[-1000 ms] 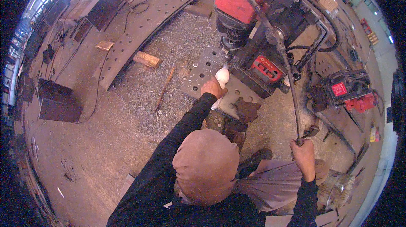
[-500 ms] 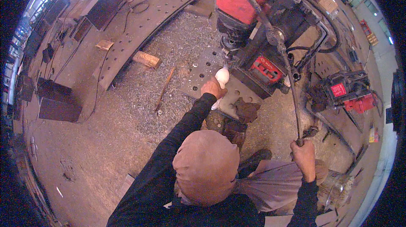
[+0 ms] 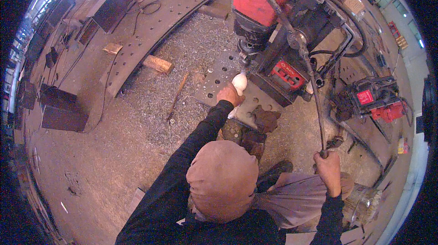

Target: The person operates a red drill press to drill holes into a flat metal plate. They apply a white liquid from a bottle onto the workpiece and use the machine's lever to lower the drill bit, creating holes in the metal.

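My left hand (image 3: 229, 95) is closed round a white bottle (image 3: 239, 82), its top close to the cutter (image 3: 245, 60) of a red and black drill press (image 3: 267, 5). The drill stands on a steel plate (image 3: 250, 90) with several round holes. At the right, my right hand (image 3: 327, 165) grips the lower end of a long metal lever (image 3: 318, 117), which runs up to the drill's hub (image 3: 297, 39). A dark rag (image 3: 266, 119) lies on the plate's near edge. The exact spot where the cutter meets the plate is hard to make out.
Metal shavings (image 3: 159, 94) cover the floor left of the plate, with a thin stick (image 3: 178, 96) and a wooden block (image 3: 158, 64) among them. Beyond lies a long perforated steel plate (image 3: 150, 30). A second red and black machine (image 3: 376, 99) stands at the right. Cables trail about.
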The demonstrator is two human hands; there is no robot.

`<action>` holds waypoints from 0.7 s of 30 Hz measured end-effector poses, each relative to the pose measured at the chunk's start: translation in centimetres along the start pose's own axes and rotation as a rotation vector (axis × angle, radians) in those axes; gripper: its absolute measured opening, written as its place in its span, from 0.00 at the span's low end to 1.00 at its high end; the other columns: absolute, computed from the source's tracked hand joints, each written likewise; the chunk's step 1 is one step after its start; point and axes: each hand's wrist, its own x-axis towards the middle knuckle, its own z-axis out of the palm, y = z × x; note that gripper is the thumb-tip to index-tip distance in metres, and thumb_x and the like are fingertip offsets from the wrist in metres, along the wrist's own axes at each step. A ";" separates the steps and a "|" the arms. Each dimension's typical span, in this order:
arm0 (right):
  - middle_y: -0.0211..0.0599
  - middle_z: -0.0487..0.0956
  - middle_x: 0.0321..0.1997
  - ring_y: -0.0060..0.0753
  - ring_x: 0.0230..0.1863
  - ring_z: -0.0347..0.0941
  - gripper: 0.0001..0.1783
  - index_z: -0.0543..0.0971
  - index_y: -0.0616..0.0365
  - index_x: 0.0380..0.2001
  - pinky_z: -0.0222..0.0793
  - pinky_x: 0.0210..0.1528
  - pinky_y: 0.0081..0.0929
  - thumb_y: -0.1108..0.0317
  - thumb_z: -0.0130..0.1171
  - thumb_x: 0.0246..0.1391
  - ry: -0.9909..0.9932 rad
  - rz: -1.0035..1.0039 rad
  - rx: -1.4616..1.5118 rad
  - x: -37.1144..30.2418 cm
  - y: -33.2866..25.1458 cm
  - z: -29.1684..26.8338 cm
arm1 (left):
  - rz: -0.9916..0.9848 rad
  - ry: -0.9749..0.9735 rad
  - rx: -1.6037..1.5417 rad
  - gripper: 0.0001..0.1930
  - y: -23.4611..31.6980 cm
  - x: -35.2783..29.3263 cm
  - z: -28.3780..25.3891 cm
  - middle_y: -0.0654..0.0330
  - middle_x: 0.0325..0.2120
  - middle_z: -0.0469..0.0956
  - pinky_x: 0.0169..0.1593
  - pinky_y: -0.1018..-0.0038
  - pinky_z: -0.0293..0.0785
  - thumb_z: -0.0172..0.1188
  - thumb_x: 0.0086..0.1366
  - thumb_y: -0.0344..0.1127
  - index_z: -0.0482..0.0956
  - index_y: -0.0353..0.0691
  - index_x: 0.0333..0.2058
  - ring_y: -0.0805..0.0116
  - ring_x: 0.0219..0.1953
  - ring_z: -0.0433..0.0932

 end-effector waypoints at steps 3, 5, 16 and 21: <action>0.49 0.77 0.21 0.46 0.24 0.76 0.16 0.77 0.69 0.23 0.69 0.31 0.39 0.62 0.61 0.48 0.007 -0.026 0.005 0.0 -0.3 0.1 | -0.006 0.003 -0.002 0.39 -0.3 0.1 0.0 0.45 0.46 0.78 0.52 0.60 0.76 0.68 0.49 0.59 0.69 0.33 0.50 0.50 0.48 0.79; 0.37 0.73 0.13 0.29 0.14 0.72 0.15 0.73 0.66 0.17 0.66 0.20 0.32 0.66 0.57 0.51 0.079 -0.124 -0.006 0.4 1.0 0.7 | -0.004 0.008 -0.008 0.39 -0.2 -0.1 -0.1 0.45 0.45 0.78 0.52 0.60 0.76 0.68 0.49 0.58 0.69 0.33 0.50 0.50 0.49 0.79; 0.35 0.71 0.12 0.27 0.14 0.69 0.16 0.73 0.65 0.16 0.63 0.19 0.31 0.65 0.56 0.51 0.053 -0.084 -0.020 0.3 1.0 0.4 | 0.010 0.010 -0.017 0.39 -0.2 0.0 0.1 0.45 0.43 0.79 0.51 0.60 0.76 0.69 0.48 0.57 0.69 0.33 0.50 0.49 0.47 0.80; 0.34 0.70 0.11 0.27 0.13 0.67 0.17 0.72 0.64 0.15 0.61 0.19 0.32 0.64 0.57 0.51 0.051 -0.110 -0.059 0.0 0.2 -0.1 | 0.005 0.005 -0.020 0.39 -0.2 0.1 0.0 0.44 0.43 0.79 0.51 0.59 0.76 0.70 0.47 0.56 0.69 0.32 0.50 0.47 0.47 0.80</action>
